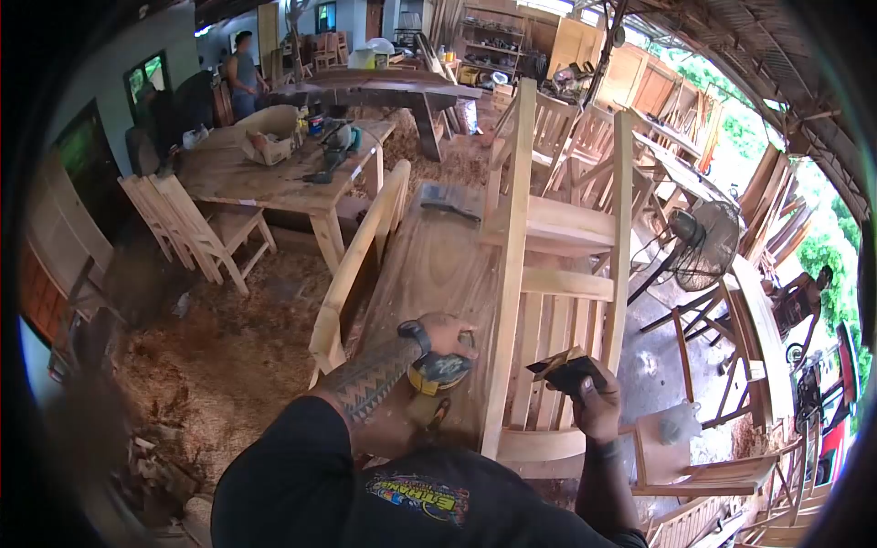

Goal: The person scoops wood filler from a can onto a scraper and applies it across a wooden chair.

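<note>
You have one power sander (440, 373) on the wooden counter (429, 265), one slatted wooden frame (566, 285) beside it and one dark folded sheet (577, 373), your left hand (446, 335) curled around the sander's top, your right hand (598, 406) nearly closed, pinching the sheet by its edge.

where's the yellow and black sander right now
In the head view, the sander is just below centre, under the left hand and just left of the slatted wooden frame.
</note>
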Demonstrator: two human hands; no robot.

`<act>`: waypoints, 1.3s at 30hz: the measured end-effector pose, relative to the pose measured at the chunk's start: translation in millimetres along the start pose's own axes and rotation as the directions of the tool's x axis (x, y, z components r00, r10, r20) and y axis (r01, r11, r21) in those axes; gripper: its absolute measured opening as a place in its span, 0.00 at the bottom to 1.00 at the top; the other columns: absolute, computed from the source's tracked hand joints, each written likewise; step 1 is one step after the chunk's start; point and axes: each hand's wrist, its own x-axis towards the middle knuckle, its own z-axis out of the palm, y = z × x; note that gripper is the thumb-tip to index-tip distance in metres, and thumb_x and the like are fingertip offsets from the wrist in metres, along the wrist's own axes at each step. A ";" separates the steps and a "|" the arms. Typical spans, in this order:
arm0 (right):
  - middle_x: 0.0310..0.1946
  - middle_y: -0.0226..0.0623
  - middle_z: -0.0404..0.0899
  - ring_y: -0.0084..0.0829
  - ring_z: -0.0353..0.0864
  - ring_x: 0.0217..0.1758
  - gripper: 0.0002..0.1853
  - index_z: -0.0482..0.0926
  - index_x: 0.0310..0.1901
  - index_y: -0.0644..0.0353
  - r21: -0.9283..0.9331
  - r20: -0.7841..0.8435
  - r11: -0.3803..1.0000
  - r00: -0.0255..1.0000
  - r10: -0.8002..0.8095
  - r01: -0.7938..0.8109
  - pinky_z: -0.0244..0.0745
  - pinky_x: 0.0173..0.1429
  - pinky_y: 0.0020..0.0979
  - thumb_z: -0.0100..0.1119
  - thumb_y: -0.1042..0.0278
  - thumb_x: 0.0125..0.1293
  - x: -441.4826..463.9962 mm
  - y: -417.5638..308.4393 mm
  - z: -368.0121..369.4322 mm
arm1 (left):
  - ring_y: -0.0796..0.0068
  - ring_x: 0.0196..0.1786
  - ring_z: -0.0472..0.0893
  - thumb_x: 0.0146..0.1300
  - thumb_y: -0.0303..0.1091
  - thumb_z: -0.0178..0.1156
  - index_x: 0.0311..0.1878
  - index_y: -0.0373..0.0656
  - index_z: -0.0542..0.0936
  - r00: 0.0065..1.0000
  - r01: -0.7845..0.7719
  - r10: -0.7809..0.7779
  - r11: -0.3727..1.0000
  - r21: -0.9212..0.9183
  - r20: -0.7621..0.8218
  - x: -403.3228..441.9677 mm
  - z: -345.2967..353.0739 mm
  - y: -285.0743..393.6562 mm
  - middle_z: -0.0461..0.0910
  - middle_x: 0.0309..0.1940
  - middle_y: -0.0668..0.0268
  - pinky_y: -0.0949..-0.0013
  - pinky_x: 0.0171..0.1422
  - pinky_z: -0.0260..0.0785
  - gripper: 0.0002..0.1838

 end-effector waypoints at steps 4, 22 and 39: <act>0.55 0.55 0.85 0.50 0.88 0.58 0.24 0.76 0.64 0.73 -0.010 0.006 1.000 1.000 -0.019 0.020 0.85 0.62 0.52 0.60 0.59 0.78 3.1 6.6 -12.1 | 0.48 0.66 0.81 0.59 0.73 0.64 0.74 0.59 0.77 0.999 -0.009 0.010 0.999 0.047 -0.033 2.3 13.4 -14.9 0.82 0.65 0.50 0.50 0.70 0.72 0.44; 0.58 0.52 0.83 0.47 0.86 0.60 0.21 0.75 0.66 0.72 0.056 0.117 0.998 0.993 0.033 -0.039 0.84 0.62 0.46 0.55 0.66 0.80 25.3 4.9 6.8 | 0.65 0.55 0.86 0.62 0.38 0.76 0.62 0.36 0.81 0.970 -0.106 -0.157 0.408 -0.907 -0.184 -55.0 8.9 -25.4 0.86 0.56 0.55 0.60 0.61 0.78 0.27; 0.63 0.50 0.82 0.41 0.82 0.67 0.20 0.78 0.68 0.64 -0.370 0.393 0.811 0.867 -0.305 0.453 0.73 0.72 0.37 0.52 0.83 0.77 57.5 48.6 51.9 | 0.56 0.62 0.85 0.80 0.33 0.52 0.68 0.36 0.73 0.964 -0.265 -0.217 -0.716 -0.646 -0.155 -112.4 16.1 133.4 0.82 0.62 0.52 0.49 0.68 0.79 0.19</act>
